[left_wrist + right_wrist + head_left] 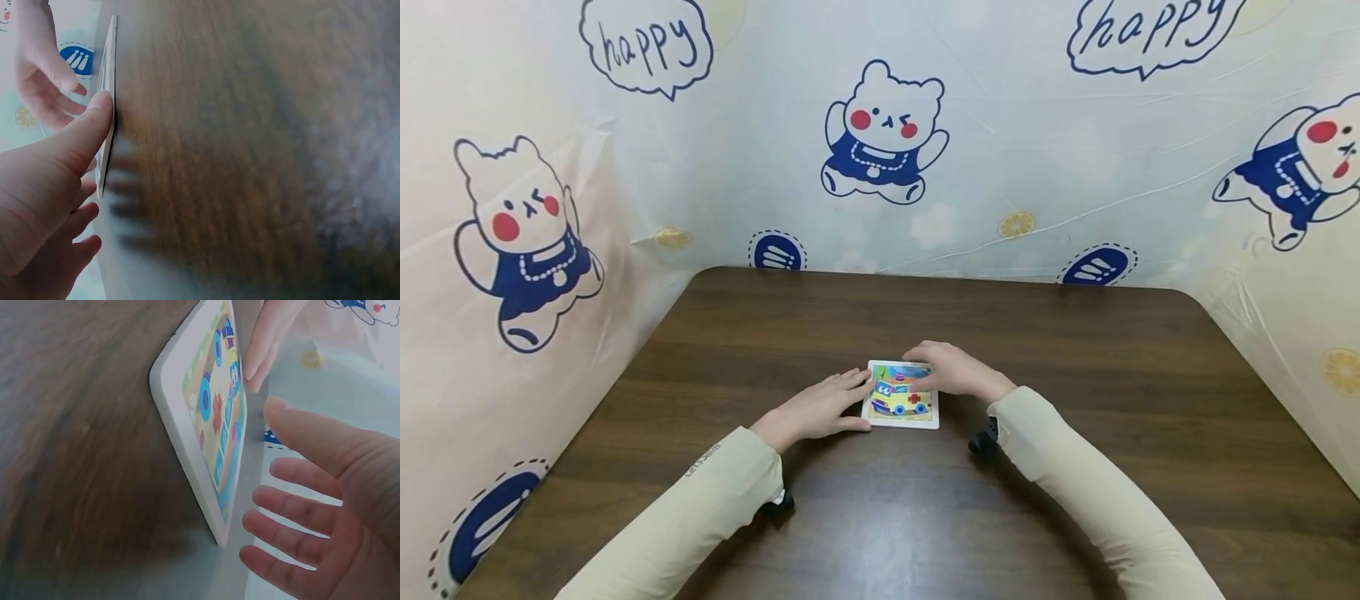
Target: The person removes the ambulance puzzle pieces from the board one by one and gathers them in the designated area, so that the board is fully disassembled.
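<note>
A small square picture board (pixel 901 408) with a white border and a yellow cartoon ambulance lies flat on the brown table. My left hand (pixel 820 408) rests at its left side, fingers spread and fairly straight. In the left wrist view, the left thumb (pixel 94 119) touches the near edge of the board (pixel 111 56). Over the upper right part of the board is my right hand (pixel 955 371), with fingers loosely extended. The right wrist view shows a gap between the right hand (pixel 350 494) and the board (pixel 215 425), with nothing in its grasp.
The wooden table (pixel 887 508) extends around the board on all sides. Behind it and at both sides hangs a pale curtain (pixel 1000 150) printed with cartoon bears. Dark wrist devices show below both sleeves, such as the right one (pixel 983 440).
</note>
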{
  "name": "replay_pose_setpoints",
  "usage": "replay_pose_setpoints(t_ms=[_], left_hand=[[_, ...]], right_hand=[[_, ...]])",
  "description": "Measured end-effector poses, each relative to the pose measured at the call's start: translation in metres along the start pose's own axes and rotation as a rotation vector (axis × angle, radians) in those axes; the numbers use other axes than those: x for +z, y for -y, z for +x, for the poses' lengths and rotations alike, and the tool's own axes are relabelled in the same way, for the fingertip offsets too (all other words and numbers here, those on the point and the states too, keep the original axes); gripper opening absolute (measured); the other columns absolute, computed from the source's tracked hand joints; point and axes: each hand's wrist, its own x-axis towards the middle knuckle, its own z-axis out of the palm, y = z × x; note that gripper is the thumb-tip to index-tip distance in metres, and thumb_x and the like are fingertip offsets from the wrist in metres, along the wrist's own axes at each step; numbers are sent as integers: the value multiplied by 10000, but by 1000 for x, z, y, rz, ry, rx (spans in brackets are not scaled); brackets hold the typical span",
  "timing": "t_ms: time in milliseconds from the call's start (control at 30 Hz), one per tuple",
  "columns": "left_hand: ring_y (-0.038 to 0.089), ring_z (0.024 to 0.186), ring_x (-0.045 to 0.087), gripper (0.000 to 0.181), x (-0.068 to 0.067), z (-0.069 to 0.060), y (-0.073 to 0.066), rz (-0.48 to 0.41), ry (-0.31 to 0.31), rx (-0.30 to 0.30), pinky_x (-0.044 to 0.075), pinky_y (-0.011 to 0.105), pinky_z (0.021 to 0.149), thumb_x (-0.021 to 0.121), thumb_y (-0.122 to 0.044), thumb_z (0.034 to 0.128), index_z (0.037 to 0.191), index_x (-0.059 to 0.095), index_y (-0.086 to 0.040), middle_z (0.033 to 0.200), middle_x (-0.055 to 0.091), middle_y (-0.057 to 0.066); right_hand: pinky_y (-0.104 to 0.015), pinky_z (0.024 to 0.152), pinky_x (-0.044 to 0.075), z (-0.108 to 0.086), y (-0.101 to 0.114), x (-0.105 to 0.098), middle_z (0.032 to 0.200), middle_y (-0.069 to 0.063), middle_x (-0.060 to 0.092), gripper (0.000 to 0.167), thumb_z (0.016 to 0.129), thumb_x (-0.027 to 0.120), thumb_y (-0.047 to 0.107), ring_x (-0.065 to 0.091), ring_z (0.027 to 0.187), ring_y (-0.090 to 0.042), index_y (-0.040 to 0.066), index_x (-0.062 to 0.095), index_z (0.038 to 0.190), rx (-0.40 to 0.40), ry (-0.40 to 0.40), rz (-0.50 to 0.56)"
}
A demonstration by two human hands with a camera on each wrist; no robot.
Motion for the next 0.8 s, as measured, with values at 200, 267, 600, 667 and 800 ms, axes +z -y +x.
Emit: replay_pose_setpoints(t_ms=[200, 267, 600, 667, 800], left_hand=[[300, 1357, 171, 679, 2, -1, 2, 2, -4, 23, 179, 442, 1071, 539, -448, 899, 1435, 324, -91, 1492, 217, 124], [306, 1356, 174, 662, 1, -1, 2, -5, -7, 25, 181, 445, 1069, 539, -439, 901, 1431, 336, -100, 1489, 221, 131], [324, 1351, 178, 601, 1, -2, 1, -32, -7, 15, 199, 473, 1058, 548, -413, 903, 1413, 381, -140, 1476, 237, 159], [323, 1351, 180, 601, 1, -1, 1, -32, -6, 12, 194, 469, 1060, 550, -413, 901, 1410, 386, -141, 1474, 242, 158], [321, 1349, 187, 596, 1, -1, 1, -33, -9, 10, 198, 467, 1060, 550, -413, 900, 1407, 392, -142, 1472, 248, 154]], right_hand=[[-345, 830, 462, 14, 6, 5, 1065, -79, 585, 443, 827, 707, 231, 546, 936, -195, 33, 593, 1206, -6, 8, 26], [-329, 803, 468, 18, 8, 6, 1024, -70, 588, 429, 820, 714, 224, 541, 894, -185, 30, 603, 1187, -6, 8, 25], [-318, 775, 471, 28, 13, 10, 983, -58, 597, 341, 828, 706, 203, 547, 860, -168, 39, 644, 1120, -7, 19, 6], [-321, 774, 471, 29, 13, 10, 975, -60, 595, 328, 830, 704, 196, 545, 856, -170, 40, 648, 1112, -6, 19, 9], [-317, 769, 471, 29, 14, 11, 966, -66, 592, 314, 831, 701, 190, 540, 845, -169, 42, 651, 1104, 0, 19, 12]])
